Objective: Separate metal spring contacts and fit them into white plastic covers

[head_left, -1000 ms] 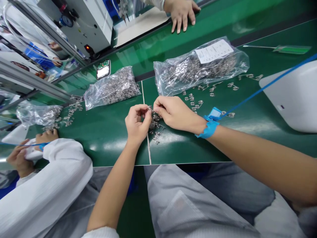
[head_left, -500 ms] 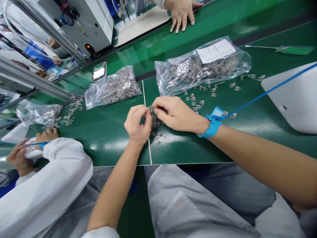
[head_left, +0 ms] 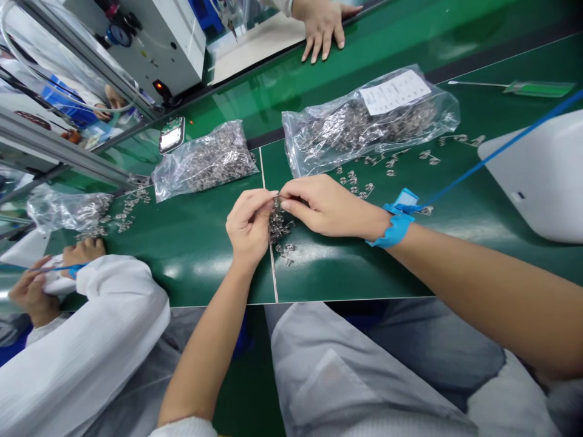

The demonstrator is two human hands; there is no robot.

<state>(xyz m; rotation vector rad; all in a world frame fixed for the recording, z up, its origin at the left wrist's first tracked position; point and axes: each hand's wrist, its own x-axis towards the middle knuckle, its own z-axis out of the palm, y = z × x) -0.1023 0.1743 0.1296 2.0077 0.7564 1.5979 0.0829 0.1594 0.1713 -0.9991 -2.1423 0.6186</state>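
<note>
My left hand point(head_left: 249, 226) is closed in a pinch, its fingertips almost meeting those of my right hand point(head_left: 325, 206). Between them sits a small metal spring point(head_left: 277, 199), mostly covered by the fingers. Right below lies a pile of coiled metal springs point(head_left: 279, 229) on the green bench top point(head_left: 328, 261), with a few loose ones nearer the front edge. A blue wrist strap point(head_left: 395, 226) is around my right wrist, its cord running off to the right. More loose springs point(head_left: 364, 182) are scattered beyond my right hand.
Clear bags of springs lie behind my hands, one on the left point(head_left: 207, 161) and a labelled one point(head_left: 368, 118) on the right. A white casing point(head_left: 537, 182) stands at right, near a green-handled tool point(head_left: 537, 88). A co-worker's sleeve point(head_left: 113, 303) is at left; another person's hand point(head_left: 322, 27) rests across the bench.
My left hand has tilted slightly, its fingers now reaching over toward the right fingertips, and more of the spring pile shows. The view has shifted a little.
</note>
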